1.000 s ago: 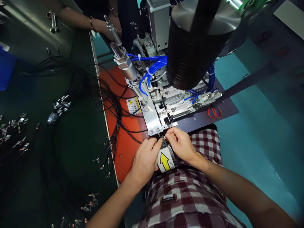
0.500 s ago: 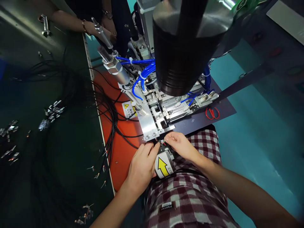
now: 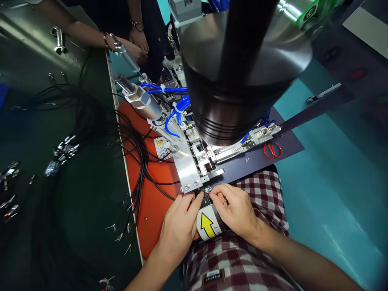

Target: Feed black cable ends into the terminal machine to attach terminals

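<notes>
My left hand [image 3: 180,224] is closed at the front edge of the machine, its thumb and fingertips pinched round the end of a black cable [image 3: 162,190] that runs in from the left. Facing it, my right hand [image 3: 238,208] is closed too, with curled fingers pinching the thin coloured wires [image 3: 207,190] at that cable's end. The fingertips nearly meet, and the exact grip is partly hidden. Just beyond them lies the machine's silver metal plate [image 3: 188,171]. Below, between the hands, is a white label with a yellow arrow [image 3: 207,224].
A large dark cylinder [image 3: 230,105] hangs over the machine. Red-handled scissors [image 3: 273,150] lie on the right of the base plate. More black cables [image 3: 141,161] cross the orange surface [image 3: 154,218]. A wrench [image 3: 60,40] lies far left, near another person's hands [image 3: 138,46].
My right hand has come down and closer, its fingers now curled beside the left fingertips at the wires. My left hand stays almost in place. The view has shifted slightly.
</notes>
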A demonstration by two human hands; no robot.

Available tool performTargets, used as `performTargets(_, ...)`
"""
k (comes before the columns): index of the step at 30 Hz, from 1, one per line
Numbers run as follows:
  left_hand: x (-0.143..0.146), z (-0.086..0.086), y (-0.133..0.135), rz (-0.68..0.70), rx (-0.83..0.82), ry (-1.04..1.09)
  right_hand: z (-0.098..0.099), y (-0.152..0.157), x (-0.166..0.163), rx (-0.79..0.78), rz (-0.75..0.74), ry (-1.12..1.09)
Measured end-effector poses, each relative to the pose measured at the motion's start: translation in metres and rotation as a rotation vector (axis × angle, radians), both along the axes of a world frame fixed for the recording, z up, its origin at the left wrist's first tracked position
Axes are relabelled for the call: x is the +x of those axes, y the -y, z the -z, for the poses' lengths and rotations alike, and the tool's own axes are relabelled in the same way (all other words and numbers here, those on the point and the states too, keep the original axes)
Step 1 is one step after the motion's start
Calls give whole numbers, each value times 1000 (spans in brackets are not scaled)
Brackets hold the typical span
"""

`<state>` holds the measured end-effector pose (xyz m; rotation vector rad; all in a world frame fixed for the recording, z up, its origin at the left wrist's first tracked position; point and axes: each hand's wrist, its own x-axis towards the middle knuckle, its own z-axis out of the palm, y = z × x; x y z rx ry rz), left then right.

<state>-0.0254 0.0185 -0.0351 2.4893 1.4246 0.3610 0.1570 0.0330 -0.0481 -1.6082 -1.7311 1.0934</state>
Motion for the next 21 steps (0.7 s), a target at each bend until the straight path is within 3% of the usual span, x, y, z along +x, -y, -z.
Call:
performTargets(3,0,0,0,-6,-2,-11,-6,-5,3,68,-66,22)
performTargets(9,1,-1,0,-8,-1,-7,-5,-10,4,50,-69,-52)
performTargets(16,0,-2,0,-8,5,6,33,-9,9,-412,92,-474)
performTargets(21,1,-5,-3,8,-6,-2,29,-11,11,-404,107,-534)
